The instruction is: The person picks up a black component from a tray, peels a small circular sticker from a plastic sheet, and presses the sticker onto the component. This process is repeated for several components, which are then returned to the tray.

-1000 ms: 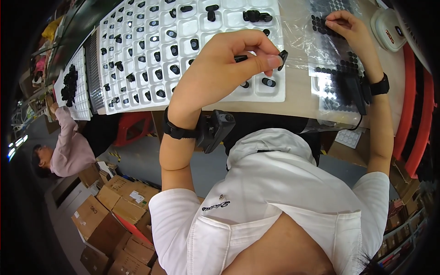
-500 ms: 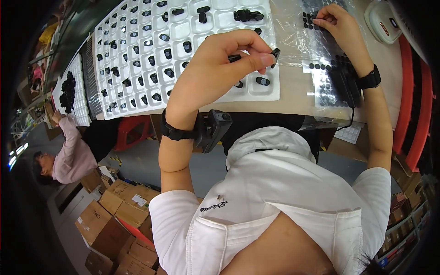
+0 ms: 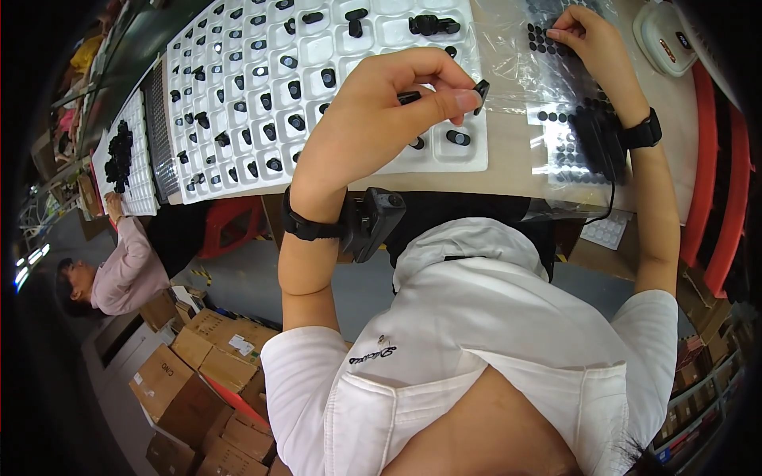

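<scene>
My left hand (image 3: pixel 389 111) is closed over the white compartment tray (image 3: pixel 392 32), palm side turned down. Its thumb and forefinger pinch a small black plastic part (image 3: pixel 482 95) beyond the tray's right edge. Another black piece (image 3: pixel 409 97) shows inside the curled fingers. To the right, my right hand (image 3: pixel 586 38) has its thumb and forefinger pressed together at the round black stickers (image 3: pixel 538 37) on a clear sheet. Whether a sticker is lifted between the fingertips is hidden. Small black parts, many with a grey oval face, sit in the tray's compartments.
More round stickers (image 3: pixel 559 117) lie on a second sheet under my right wrist, where a black device (image 3: pixel 599 139) with a cable is strapped. A lidded plastic box (image 3: pixel 663 38) stands at the far right. At left, a person (image 3: pixel 127 266) works by another white tray (image 3: pixel 141 174).
Both my hands stay nearly in place, still pinching, and the view shifts slightly. At left, the other person's hand has moved a little toward the pile of black parts.
</scene>
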